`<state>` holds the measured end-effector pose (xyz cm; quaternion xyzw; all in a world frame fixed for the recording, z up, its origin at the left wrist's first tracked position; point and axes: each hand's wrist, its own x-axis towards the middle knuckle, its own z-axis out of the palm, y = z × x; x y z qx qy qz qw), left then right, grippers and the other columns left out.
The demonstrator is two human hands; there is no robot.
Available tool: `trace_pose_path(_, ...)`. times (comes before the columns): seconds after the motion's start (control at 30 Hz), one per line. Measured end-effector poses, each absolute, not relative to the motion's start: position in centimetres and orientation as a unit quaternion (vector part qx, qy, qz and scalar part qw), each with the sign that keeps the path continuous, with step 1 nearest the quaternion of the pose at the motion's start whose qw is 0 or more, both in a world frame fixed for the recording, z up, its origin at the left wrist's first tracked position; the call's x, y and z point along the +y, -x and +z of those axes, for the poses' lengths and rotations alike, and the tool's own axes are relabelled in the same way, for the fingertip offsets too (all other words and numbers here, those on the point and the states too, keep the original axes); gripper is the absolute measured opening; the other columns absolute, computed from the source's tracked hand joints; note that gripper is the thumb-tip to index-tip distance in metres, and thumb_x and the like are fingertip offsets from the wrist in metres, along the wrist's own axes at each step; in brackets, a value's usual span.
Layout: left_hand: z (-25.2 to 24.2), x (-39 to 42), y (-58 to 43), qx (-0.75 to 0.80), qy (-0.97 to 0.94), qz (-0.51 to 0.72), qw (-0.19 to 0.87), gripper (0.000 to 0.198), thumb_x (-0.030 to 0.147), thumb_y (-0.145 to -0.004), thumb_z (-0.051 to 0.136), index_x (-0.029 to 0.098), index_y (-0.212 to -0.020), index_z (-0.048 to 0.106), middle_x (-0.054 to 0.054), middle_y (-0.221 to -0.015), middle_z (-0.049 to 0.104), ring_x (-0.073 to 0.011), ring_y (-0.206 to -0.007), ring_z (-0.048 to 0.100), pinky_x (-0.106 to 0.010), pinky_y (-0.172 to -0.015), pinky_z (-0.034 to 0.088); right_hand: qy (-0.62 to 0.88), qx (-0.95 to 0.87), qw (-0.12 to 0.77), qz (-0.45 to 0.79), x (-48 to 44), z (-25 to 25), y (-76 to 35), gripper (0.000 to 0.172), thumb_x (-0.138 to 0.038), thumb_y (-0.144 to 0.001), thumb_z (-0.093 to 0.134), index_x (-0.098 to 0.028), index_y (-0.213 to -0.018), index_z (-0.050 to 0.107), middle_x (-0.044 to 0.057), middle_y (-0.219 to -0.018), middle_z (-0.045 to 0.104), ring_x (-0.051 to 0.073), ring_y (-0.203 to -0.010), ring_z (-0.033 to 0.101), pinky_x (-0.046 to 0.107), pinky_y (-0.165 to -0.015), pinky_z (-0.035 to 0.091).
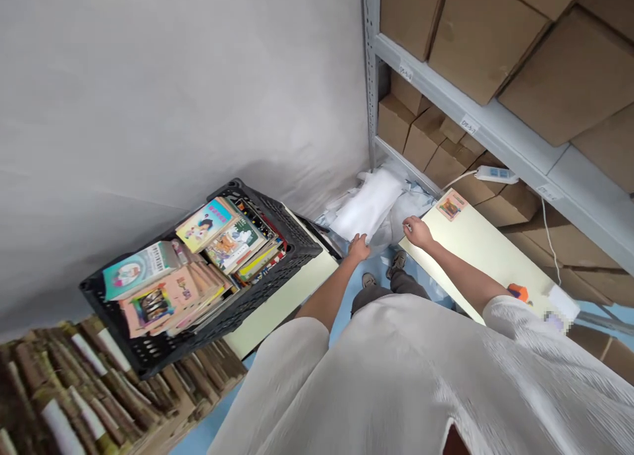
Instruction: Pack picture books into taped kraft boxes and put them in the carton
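Note:
My left hand (357, 248) grips the near edge of a heap of white plastic bags (369, 204) lying in the corner by the wall. My right hand (417, 231) is closed on the same white material, just at the end of a pale yellow table (488, 250). Both arms reach forward from my white shirt. My feet show below, on the blue floor (369, 267).
A black crate (238, 310) full of colourful booklets sits on a second pale table at left. Flattened cardboard (89, 389) is stacked at bottom left. A grey shelf (500, 138) packed with brown boxes stands at right, with a white power strip (496, 174). A small booklet (451, 205) and an orange item (518, 291) lie on the table.

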<state>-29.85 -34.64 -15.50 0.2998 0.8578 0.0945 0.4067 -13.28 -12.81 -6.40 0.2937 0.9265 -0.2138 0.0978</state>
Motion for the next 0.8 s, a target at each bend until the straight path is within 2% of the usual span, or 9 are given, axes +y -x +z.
trace_pose_path(0.17, -17.6, -32.7, 31.8, 0.874, -0.212, 0.132, 0.416, 0.071, 0.035, -0.097, 0.068, 0.025, -0.166, 0.052, -0.013, -0.178, 0.043, -0.0340, -0.162, 0.047, -0.040, -0.131, 0.041, -0.236, 0.936, 0.142, -0.218, -7.8, -9.2, 18.3, 0.033, -0.023, -0.107, 0.050, -0.017, -0.128, 0.075, 0.015, -0.129, 0.074, 0.030, -0.121, 0.066, 0.037, -0.106, 0.049)
trace_pose_path(0.33, -20.7, -30.9, 33.0, 0.877, -0.148, 0.169, 0.425, 0.068, 0.033, -0.101, 0.064, 0.024, -0.167, 0.050, -0.013, -0.181, 0.040, -0.0348, -0.164, 0.043, -0.045, -0.133, 0.040, -0.204, 0.938, 0.192, -0.205, -3.6, -13.4, 22.9, 0.034, -0.023, -0.107, 0.051, -0.018, -0.131, 0.075, 0.016, -0.135, 0.073, 0.033, -0.128, 0.063, 0.040, -0.108, 0.048)
trace_pose_path(0.47, -24.6, -29.6, 34.2, 0.874, -0.129, 0.170, 0.437, 0.063, 0.031, -0.103, 0.060, 0.025, -0.165, 0.050, -0.011, -0.180, 0.042, -0.0327, -0.166, 0.040, -0.044, -0.136, 0.037, -0.217, 0.929, 0.228, -0.192, -1.5, -18.1, 25.6, 0.035, -0.024, -0.107, 0.052, -0.018, -0.133, 0.074, 0.018, -0.138, 0.071, 0.034, -0.129, 0.062, 0.042, -0.109, 0.048)
trace_pose_path(0.57, -28.3, -29.0, 35.2, 0.871, -0.122, 0.173, 0.444, 0.061, 0.031, -0.104, 0.061, 0.030, -0.163, 0.052, -0.008, -0.177, 0.047, -0.0313, -0.163, 0.044, -0.045, -0.134, 0.041, -0.238, 0.921, 0.249, -0.185, -0.5, -22.3, 27.0, 0.036, -0.026, -0.107, 0.054, -0.017, -0.135, 0.073, 0.019, -0.141, 0.069, 0.035, -0.131, 0.061, 0.043, -0.108, 0.048)
trace_pose_path(0.8, -37.4, -29.4, 37.0, 0.863, -0.091, 0.176, 0.464, 0.062, 0.025, -0.101, 0.057, 0.017, -0.163, 0.055, -0.015, -0.173, 0.050, -0.0323, -0.161, 0.047, -0.040, -0.136, 0.037, -0.271, 0.899, 0.298, -0.172, 0.8, -31.8, 28.9, 0.043, -0.030, -0.106, 0.057, -0.014, -0.145, 0.067, 0.023, -0.149, 0.064, 0.040, -0.136, 0.057, 0.049, -0.111, 0.048)
